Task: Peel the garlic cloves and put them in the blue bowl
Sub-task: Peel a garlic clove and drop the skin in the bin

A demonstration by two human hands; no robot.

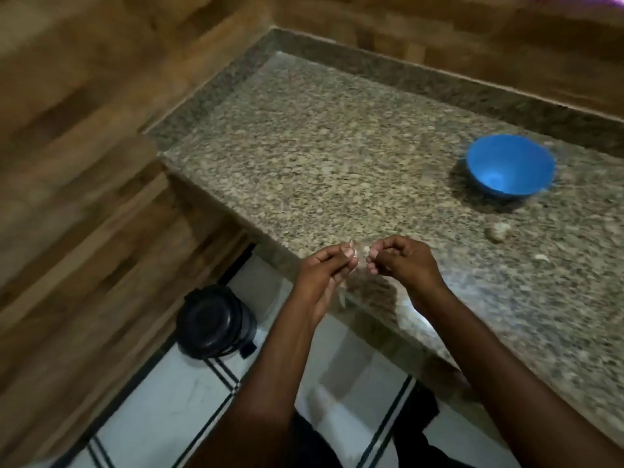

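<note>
Over the near edge of a speckled granite counter (pixel 337 157), the person's two hands meet fingertip to fingertip; the stone is mottled beige and grey, polished enough to throw back a pale glare, with a raised lip of the same stone along its back and left sides; warm wood-grain panelling (pixel 84 130) rises behind and to the left. The left hand (pixel 324 268) has its fingers curled inward, pinching a small pale garlic clove (pixel 454 246) at the fingertips, a papery wisp of skin jutting up; the right hand (pixel 401 261) is likewise curled, its fingertips pinched together just beside the left's, though blur hides whether they hold skin or the clove itself. The blue bowl (pixel 510 167), round, smooth and plastic-looking, sits well apart on the counter's right side; what lies inside it cannot be made out. Between bowl and hands rests a lumpy, pale garlic piece (pixel 498 231), with a smaller pale scrap (pixel 540 257) near it. Below the counter, white floor tiles (pixel 175 410) with dark lines carry a round black container (pixel 214 320).
</note>
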